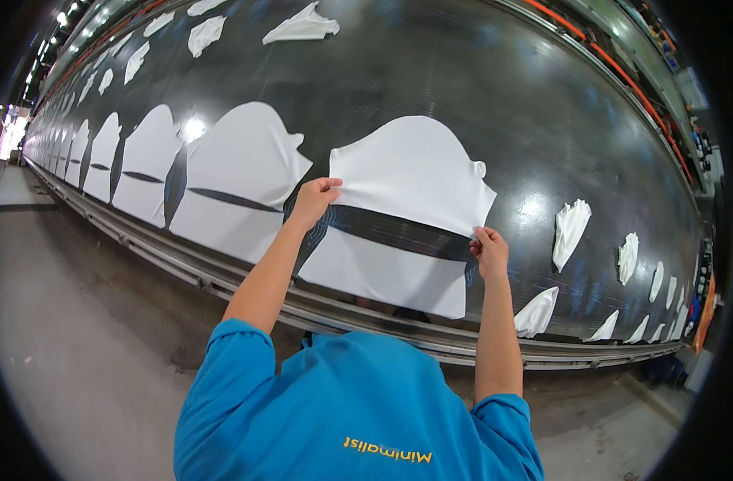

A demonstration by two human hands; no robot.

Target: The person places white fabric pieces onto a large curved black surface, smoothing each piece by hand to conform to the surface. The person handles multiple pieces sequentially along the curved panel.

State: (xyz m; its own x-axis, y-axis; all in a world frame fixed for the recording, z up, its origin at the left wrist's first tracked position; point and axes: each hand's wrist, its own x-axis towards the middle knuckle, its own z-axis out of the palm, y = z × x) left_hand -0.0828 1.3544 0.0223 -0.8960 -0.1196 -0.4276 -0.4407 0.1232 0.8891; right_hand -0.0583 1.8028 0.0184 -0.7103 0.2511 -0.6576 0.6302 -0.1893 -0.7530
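Note:
A white cut fabric panel point(411, 168) with a domed upper edge is stretched between my two hands over a long dark table. My left hand point(315, 198) pinches its lower left corner between thumb and fingers. At its lower right corner, my right hand point(490, 249) has a similar pinch. Below the panel, a flatter white fabric piece point(390, 267) lies on the table, with a dark gap between the two. Just to the left lies another domed white panel point(243, 153), its lower edge close to a second flat white piece point(222, 222).
The dark table point(463, 78) stretches far to both sides, with a metal rail point(426, 346) along its near edge. Rows of similar white pieces recede to the left. Crumpled white fabric pieces point(571, 234) lie at the right, others point(300, 25) toward the far side.

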